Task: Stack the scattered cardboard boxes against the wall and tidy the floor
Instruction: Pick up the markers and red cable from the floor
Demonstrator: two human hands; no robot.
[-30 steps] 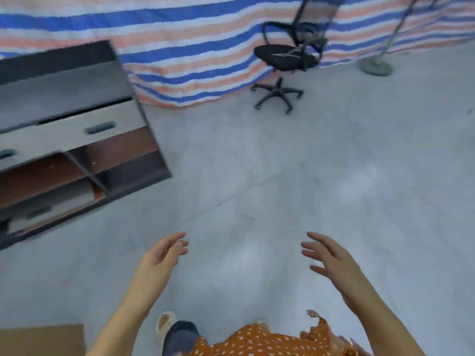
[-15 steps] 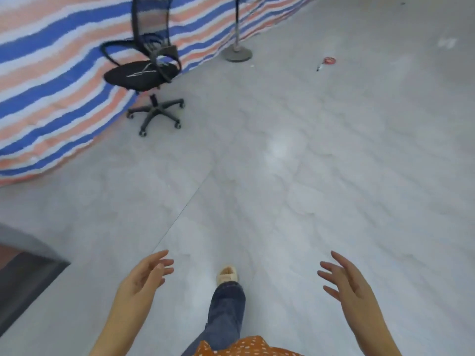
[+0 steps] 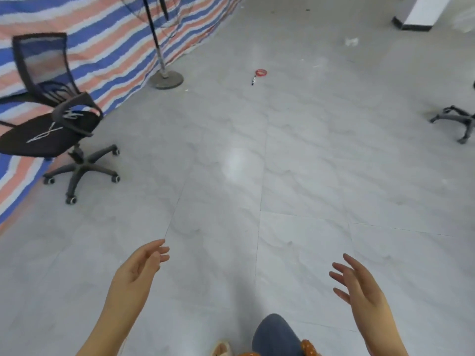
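Cardboard boxes were out of view. Your left hand [image 3: 138, 271] and right hand [image 3: 359, 291] hung spread and empty above the floor [image 3: 295, 176]. Farther off lay a red cord [image 3: 260, 73]; you could trip on it while carrying boxes.

Soft, even light is filling the room, throwing a pale glare patch on the tiled floor [image 3: 235, 160] mid-scene. Shadows are staying faint. Straight lines are bowing toward the edges, and everything is looking slightly smeared.
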